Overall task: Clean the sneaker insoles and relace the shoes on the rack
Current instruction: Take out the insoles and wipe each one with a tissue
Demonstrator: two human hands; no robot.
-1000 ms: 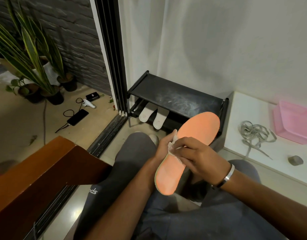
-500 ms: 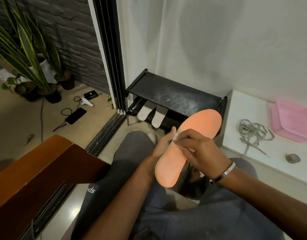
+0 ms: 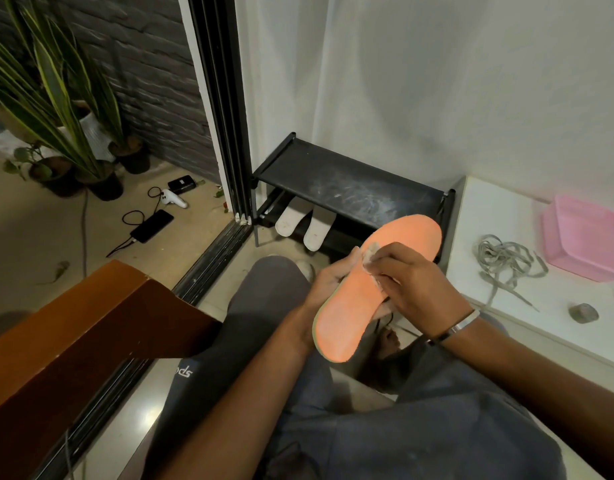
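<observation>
I hold an orange insole (image 3: 350, 317) tilted over my lap, heel end down. My left hand (image 3: 328, 282) grips its left edge from below. My right hand (image 3: 413, 285) presses a small pale wipe (image 3: 369, 258) onto the insole's middle. Behind it stands a black shoe rack (image 3: 350, 185) with a pair of white slippers (image 3: 305, 225) on its lower shelf. A tangle of grey shoelaces (image 3: 503, 261) lies on the white ledge (image 3: 506, 209) to the right. No sneakers are in sight.
A pink plastic tub (image 3: 586, 237) and a small grey lump (image 3: 583, 312) sit on the ledge. A brown wooden armrest (image 3: 73, 334) is at my left. Beyond the sliding door track lie a phone on a cable (image 3: 151, 226) and potted plants (image 3: 56, 133).
My right hand with the wipe has slid up the insole from near its middle toward the toe half. The insole stays held in the same tilt.
</observation>
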